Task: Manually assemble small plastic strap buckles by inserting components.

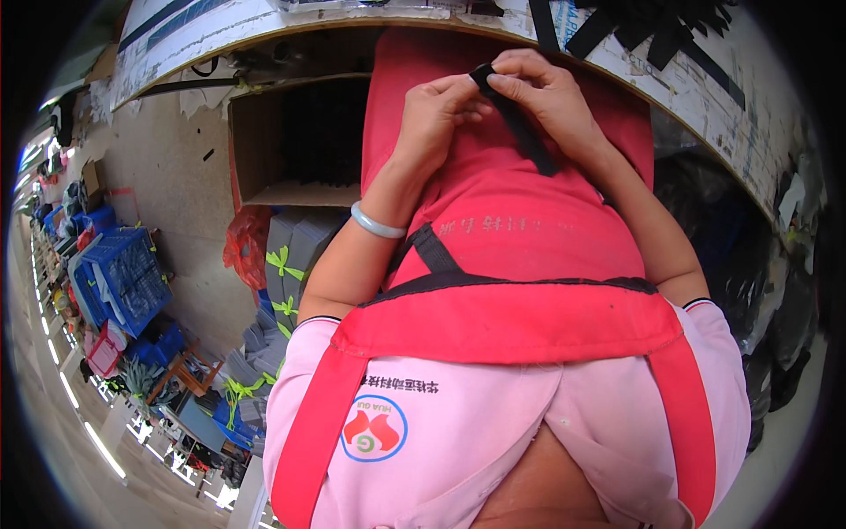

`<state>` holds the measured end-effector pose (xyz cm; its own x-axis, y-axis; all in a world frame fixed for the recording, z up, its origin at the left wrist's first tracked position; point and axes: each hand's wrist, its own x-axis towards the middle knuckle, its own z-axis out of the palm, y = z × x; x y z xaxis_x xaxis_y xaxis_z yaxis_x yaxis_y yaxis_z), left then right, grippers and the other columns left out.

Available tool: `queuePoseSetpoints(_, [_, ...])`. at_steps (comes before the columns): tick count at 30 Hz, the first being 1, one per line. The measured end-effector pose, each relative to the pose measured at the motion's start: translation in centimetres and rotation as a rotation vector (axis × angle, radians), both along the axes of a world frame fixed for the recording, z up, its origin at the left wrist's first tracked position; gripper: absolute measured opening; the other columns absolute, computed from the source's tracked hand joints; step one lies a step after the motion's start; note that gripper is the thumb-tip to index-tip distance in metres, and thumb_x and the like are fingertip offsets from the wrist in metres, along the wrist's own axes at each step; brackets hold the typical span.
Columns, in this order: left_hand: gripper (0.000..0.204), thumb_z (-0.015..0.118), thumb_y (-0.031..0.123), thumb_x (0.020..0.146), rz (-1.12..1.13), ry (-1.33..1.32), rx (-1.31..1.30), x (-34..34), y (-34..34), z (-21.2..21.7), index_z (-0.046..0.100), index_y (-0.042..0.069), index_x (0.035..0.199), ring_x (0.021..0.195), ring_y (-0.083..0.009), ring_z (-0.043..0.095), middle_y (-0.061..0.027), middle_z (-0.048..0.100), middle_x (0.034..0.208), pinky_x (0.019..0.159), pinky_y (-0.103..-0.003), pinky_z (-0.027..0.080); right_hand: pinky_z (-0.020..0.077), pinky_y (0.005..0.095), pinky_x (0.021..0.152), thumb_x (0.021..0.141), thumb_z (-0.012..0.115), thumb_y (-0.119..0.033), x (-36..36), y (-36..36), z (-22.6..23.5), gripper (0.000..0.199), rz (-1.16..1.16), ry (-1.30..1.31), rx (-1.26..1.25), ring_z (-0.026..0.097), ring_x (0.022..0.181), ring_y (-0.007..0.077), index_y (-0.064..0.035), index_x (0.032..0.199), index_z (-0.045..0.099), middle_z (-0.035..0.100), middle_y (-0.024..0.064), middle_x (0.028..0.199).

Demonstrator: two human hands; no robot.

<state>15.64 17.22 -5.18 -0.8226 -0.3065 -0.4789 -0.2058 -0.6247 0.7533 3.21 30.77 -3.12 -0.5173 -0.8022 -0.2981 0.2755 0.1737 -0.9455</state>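
Observation:
A short black webbing strap (pixel 522 130) is pinched between my two hands above my lap, near the table's edge. My left hand (pixel 448 108) grips its upper end between thumb and fingertips. Right beside it, my right hand (pixel 545 95) has its thumb and fingers closed on the same end. The strap's free end hangs down toward me over the red apron (pixel 529 238). Fingers cover the upper end, so its shape there is hard to make out.
Ahead curves a worktable (pixel 352 12) with a heap of black straps (pixel 652 31) at its right. Below it on the left stands a cardboard box (pixel 264 192) with dark contents. Grey bundles (pixel 300 234), a red plastic bag (pixel 248 247) and a blue crate (pixel 132 278) are farther left.

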Motion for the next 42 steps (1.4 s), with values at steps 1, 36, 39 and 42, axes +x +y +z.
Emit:
queuePoseSetpoints(1, [0.024, 0.061, 0.017, 0.093, 0.024, -0.006, -0.008, -0.3, 0.2, 0.0, 0.065, -0.003, 0.106, 0.073, -0.0163, 0.066, -0.0105, 0.068, 0.087, 0.068, -0.024, 0.054, 0.0462, 0.0185, 0.074, 0.09, 0.066, -0.015, 0.1, 0.1, 0.1, 0.017, -0.049, 0.248, -0.103, 0.058, 0.083, 0.0054, -0.0027, 0.101, 0.067, 0.064, 0.0003, 0.087])
queuePoseSetpoints(36, [0.015, 0.066, -0.005, 0.084, 0.06, 0.408, -0.772, 1.3, 1.3, 1.6, 0.069, 0.001, 0.097, 0.084, -0.0096, 0.054, -0.0029, 0.056, 0.097, 0.071, -0.02, 0.045, 0.0459, 0.0186, 0.055, 0.09, 0.066, -0.024, -1.2, 1.0, 1.4, 0.023, 0.063, 0.019, 0.063, 0.057, 0.066, 0.0052, -0.0033, 0.101, 0.065, 0.062, 0.0, 0.078])
queuePoseSetpoints(39, [0.015, 0.066, -0.005, 0.084, 0.049, 0.411, -0.77, 1.3, 1.3, 1.8, 0.069, 0.001, 0.097, 0.084, -0.0097, 0.054, -0.003, 0.055, 0.097, 0.071, -0.02, 0.045, 0.0478, 0.0187, 0.06, 0.09, 0.066, -0.022, -1.0, 0.6, 1.7, 0.022, 0.064, -0.044, 0.05, 0.058, 0.067, 0.0061, -0.0029, 0.1, 0.065, 0.062, 0.0004, 0.079])
queuePoseSetpoints(42, [0.015, 0.065, -0.006, 0.083, 0.026, 0.397, -0.8, 1.6, 1.3, 2.2, 0.069, 0.001, 0.095, 0.084, -0.0117, 0.056, -0.0047, 0.057, 0.095, 0.072, -0.022, 0.046, 0.0468, 0.0183, 0.065, 0.091, 0.065, -0.021, -0.8, 0.8, 1.0, 0.019, 0.104, 0.006, 0.065, 0.057, 0.07, 0.0054, -0.0045, 0.101, 0.064, 0.063, -0.0001, 0.085])
